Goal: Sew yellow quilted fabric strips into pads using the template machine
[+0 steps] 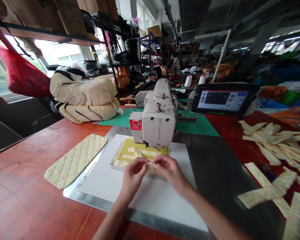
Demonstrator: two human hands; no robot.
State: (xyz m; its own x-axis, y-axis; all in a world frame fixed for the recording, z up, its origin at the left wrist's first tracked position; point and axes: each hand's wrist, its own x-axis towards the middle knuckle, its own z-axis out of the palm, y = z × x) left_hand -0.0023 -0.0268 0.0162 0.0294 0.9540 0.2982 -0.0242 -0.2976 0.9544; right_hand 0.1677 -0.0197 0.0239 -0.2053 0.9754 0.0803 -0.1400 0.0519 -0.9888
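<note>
My left hand (135,171) and my right hand (168,170) meet in front of the sewing machine head (158,123). Fingertips of both pinch a small pale strip (150,163), probably fabric; most of it is hidden by the fingers. Just beyond them lies a yellow slotted template (126,146) over quilted fabric, under the machine head. A twisted cream fabric strip (136,152) crosses the template's slots. Beneath is a white plate (102,181) on the metal bed.
A quilted yellow panel (76,160) lies left of the plate. Behind it rises a stack of cream quilted pieces (85,95). Loose fabric strips (272,140) are heaped on the right of the table (22,186). A control screen (222,98) stands right of the machine, near thread cones (188,81).
</note>
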